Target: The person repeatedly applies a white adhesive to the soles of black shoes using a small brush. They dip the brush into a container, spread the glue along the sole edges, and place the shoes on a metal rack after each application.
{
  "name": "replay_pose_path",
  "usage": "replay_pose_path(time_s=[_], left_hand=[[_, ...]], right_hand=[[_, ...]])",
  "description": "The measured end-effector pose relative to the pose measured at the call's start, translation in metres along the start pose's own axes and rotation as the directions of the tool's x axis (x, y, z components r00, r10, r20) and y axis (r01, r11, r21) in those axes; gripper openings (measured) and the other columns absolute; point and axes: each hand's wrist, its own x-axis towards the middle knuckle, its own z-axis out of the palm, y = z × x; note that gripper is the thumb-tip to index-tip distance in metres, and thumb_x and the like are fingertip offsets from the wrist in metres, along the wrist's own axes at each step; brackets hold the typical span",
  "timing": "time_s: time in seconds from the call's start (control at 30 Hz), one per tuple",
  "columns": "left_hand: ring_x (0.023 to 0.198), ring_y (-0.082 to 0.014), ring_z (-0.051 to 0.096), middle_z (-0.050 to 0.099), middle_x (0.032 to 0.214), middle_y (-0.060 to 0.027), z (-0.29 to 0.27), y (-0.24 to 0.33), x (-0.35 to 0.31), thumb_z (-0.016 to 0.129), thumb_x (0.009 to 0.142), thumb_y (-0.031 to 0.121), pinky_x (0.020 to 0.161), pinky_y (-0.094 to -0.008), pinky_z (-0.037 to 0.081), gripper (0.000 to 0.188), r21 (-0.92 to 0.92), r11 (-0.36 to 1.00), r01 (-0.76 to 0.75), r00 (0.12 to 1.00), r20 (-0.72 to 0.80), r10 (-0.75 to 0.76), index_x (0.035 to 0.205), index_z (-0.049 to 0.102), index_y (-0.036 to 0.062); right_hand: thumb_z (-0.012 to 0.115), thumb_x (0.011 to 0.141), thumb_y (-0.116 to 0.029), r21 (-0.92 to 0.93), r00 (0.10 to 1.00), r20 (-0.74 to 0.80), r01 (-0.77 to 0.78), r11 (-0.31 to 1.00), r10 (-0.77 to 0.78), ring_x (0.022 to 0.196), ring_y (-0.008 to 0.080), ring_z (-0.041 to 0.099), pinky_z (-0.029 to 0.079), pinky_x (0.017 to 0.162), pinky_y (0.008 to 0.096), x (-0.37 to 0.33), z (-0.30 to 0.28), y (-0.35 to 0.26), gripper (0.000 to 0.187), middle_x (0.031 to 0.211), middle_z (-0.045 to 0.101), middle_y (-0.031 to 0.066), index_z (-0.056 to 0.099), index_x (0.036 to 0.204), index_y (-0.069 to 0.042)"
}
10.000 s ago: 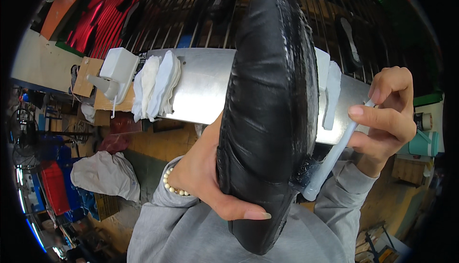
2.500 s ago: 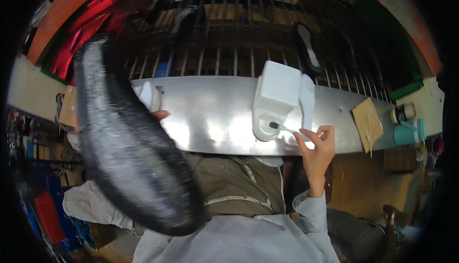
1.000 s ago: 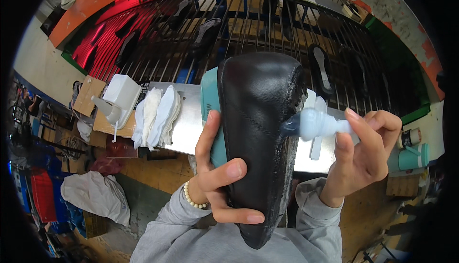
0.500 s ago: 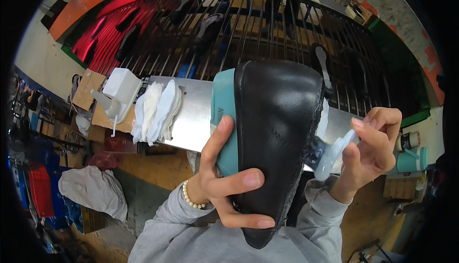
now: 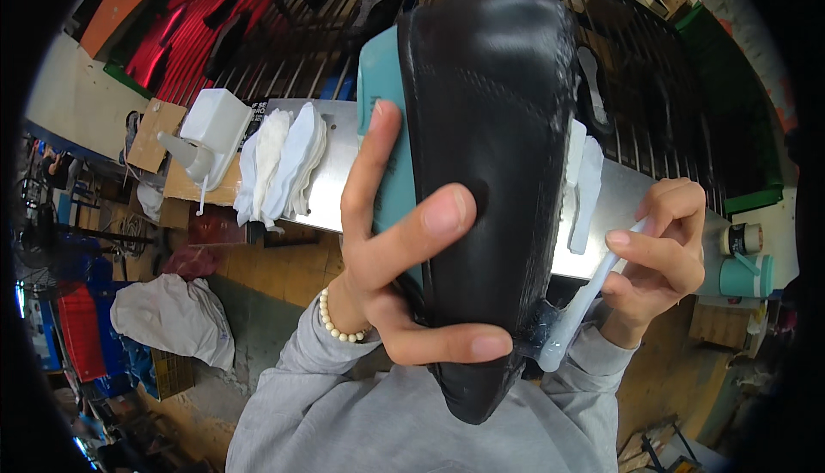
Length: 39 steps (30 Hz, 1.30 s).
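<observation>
My left hand [image 5: 412,258] is wrapped round a black leather shoe upper [image 5: 490,129] stretched over a teal shoe last [image 5: 378,69]. The shoe stands toe down, tilted, close in front of my grey sweatshirt. Between the thumb and fingers of my right hand [image 5: 657,254] is a slim brush [image 5: 574,318] with a whitish, glue-smeared handle. Its dark bristles press against the shoe's lower right edge, near the toe. The underside of the shoe faces right and is mostly hidden.
Ahead is a metal rod rack [image 5: 301,69] carrying several black shoes. On the steel shelf are a stack of white insole-like pieces [image 5: 292,164], a few more behind the shoe, and a white dispenser bottle [image 5: 210,129]. A teal jug [image 5: 746,275] stands right; a white sack [image 5: 172,318] lies lower left.
The shoe has risen and come nearer, covering more of the rack. My right hand has turned the brush and shifted its bristles down along the edge toward the toe.
</observation>
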Motion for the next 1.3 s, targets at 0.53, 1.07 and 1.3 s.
replay_pose_path(time_s=[0.53,1.07,1.3], left_hand=[[0.138,-0.0535,0.041,0.040,0.151,-0.0265,0.000,-0.011,0.006,0.084,0.080,0.019,0.116,-0.0602,0.037,0.056,0.021,0.992,0.125,0.989,-0.087,-0.122,0.128,0.056,0.0277],[0.138,-0.0498,0.043,0.044,0.148,-0.0270,-0.010,-0.015,0.009,0.085,0.077,0.022,0.118,-0.0616,0.033,0.053,0.115,0.984,0.137,0.986,-0.115,-0.123,0.125,0.062,0.0274],[0.133,-0.0433,0.051,0.050,0.143,-0.0250,0.003,-0.005,0.010,0.083,0.076,0.023,0.118,-0.0613,0.034,0.047,0.038,0.989,0.145,0.979,-0.151,-0.138,0.120,0.067,0.0309]], right_hand=[[0.094,0.059,-0.034,0.126,0.948,-0.100,-0.291,0.949,0.304,0.078,0.0134,0.045,0.031,0.067,0.0268,-0.027,0.025,-0.008,0.039,0.085,0.044,-0.0017,0.084,0.092,-0.016],[0.093,0.055,-0.030,-0.068,0.953,-0.092,-0.295,0.953,0.288,0.082,0.0172,0.043,0.031,0.070,0.0292,-0.019,0.018,-0.022,0.040,0.087,0.042,-0.0003,0.084,0.091,-0.016],[0.093,0.057,-0.029,-0.039,0.972,-0.065,-0.228,0.973,0.225,0.081,0.0151,0.043,0.031,0.069,0.0288,-0.006,0.011,-0.006,0.040,0.092,0.042,0.0000,0.084,0.092,-0.014]])
